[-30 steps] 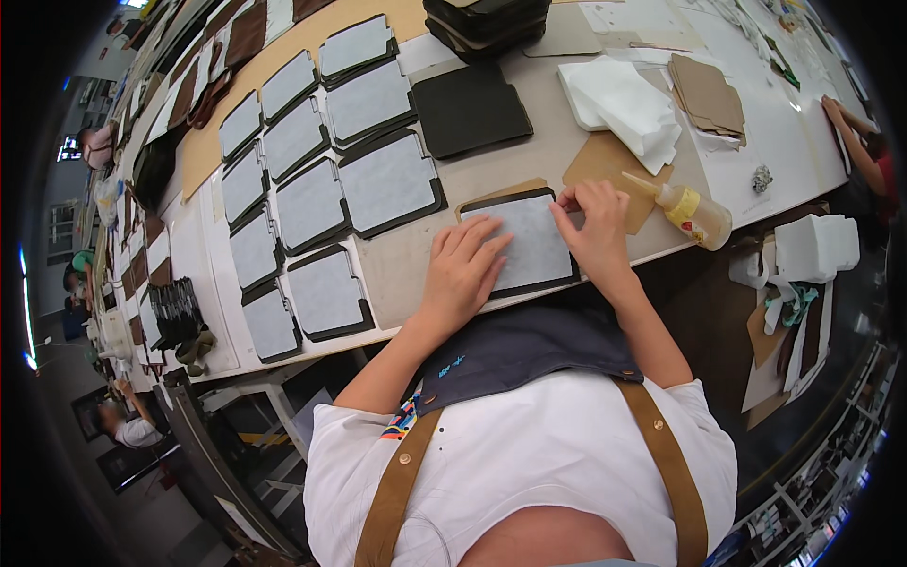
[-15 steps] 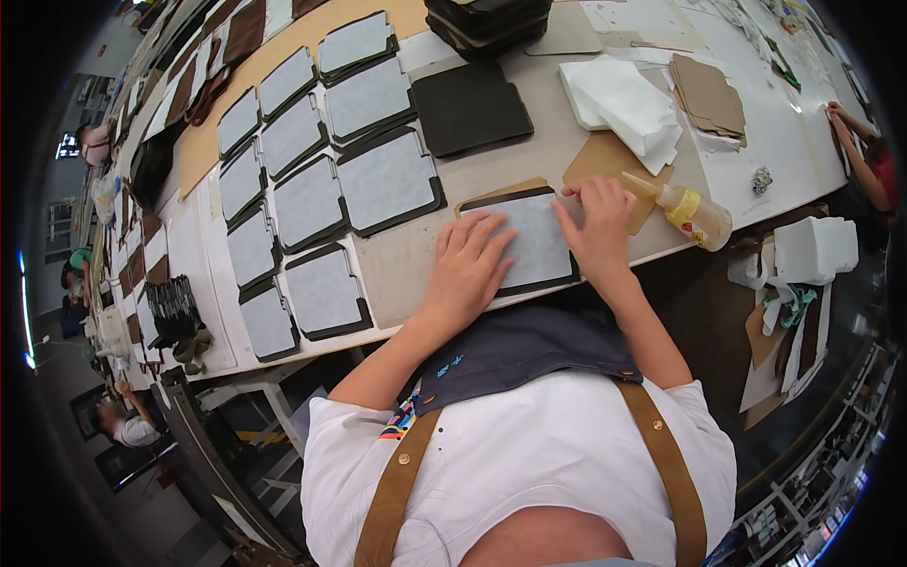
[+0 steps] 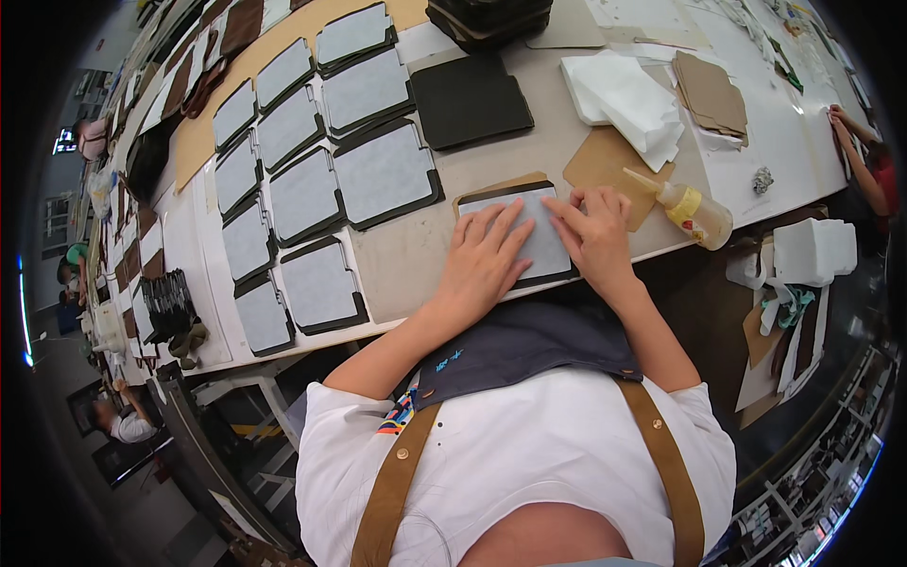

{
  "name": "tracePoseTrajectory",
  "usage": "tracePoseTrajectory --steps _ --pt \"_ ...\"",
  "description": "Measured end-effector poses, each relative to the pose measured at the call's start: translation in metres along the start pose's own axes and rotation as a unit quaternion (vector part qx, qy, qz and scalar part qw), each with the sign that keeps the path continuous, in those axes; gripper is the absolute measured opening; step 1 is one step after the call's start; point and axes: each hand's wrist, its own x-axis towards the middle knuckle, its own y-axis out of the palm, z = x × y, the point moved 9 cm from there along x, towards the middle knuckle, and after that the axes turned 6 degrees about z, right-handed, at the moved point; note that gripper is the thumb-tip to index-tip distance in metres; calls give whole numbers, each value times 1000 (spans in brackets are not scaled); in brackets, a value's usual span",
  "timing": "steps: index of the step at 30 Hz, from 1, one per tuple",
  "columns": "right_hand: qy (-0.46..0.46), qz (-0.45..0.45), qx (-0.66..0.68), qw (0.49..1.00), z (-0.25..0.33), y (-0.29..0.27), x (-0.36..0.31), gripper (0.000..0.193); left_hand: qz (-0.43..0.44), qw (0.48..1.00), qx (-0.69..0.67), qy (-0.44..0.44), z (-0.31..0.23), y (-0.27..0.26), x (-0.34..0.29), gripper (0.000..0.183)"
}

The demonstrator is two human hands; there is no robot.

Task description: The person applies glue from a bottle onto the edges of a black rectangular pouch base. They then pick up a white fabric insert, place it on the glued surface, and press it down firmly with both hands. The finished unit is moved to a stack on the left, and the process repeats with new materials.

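A black panel faced with a pale grey sheet [image 3: 543, 236] lies at the table's front edge, over a tan card [image 3: 515, 184] that peeks out behind it. Flat across the sheet's left half rests my left hand [image 3: 482, 250], its fingers spread. My right hand [image 3: 599, 234] touches the panel's upper right side with bent, parted fingertips. Neither hand grips anything. Right of my right hand, a squeeze bottle with a long nozzle and yellow label [image 3: 697, 215] lies on its side near a brown card [image 3: 605, 161].
Rows of similar grey-faced black panels [image 3: 383, 175] cover the left side. Behind the work lie a stack of plain black pieces [image 3: 472, 104], folded white sheets [image 3: 624, 104] and brown cards [image 3: 710, 93]. Another person's arms [image 3: 860, 161] reach the table's far right.
My left hand has slid right over the grey sheet. My right hand's fingers have moved slightly left, onto the sheet's upper right. The panel stays in place.
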Motion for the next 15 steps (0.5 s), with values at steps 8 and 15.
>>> tracePoseTrajectory --steps 8,15 --pt "34 0 29 999 -14 0 1 30 11 1000 -18 -11 2 -1 1 55" --pt "95 -58 86 990 -37 -24 -7 22 9 999 -32 5 -9 14 13 61"
